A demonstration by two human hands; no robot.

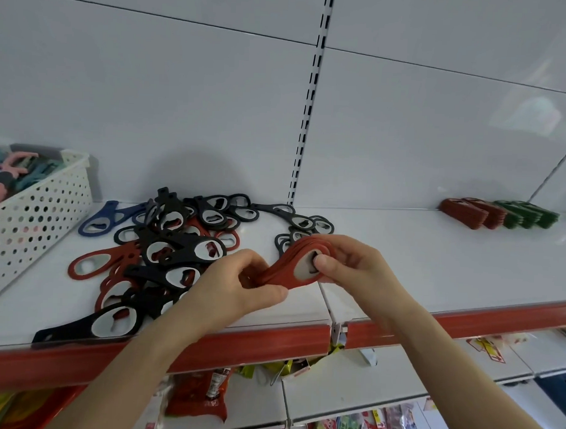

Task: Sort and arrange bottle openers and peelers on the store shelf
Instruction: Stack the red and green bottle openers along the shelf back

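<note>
A small stack of red bottle openers (292, 266) is held above the white shelf (417, 267). My left hand (250, 283) grips the stack's handle end, and my right hand (347, 264) pinches its rounded head, thumb on the metal insert. Behind and left of my hands lies a loose heap of black and red bottle openers (178, 242). One blue opener (105, 217) lies at the heap's far left edge. Neat rows of red openers (468, 212) and green openers (528, 215) stand at the shelf's back right.
A white perforated basket (34, 218) with pastel items stands at the left end of the shelf. The shelf's front edge carries a red price strip (238, 344). Lower shelves hold packaged goods (201, 391). A slotted upright (307, 119) runs up the back panel.
</note>
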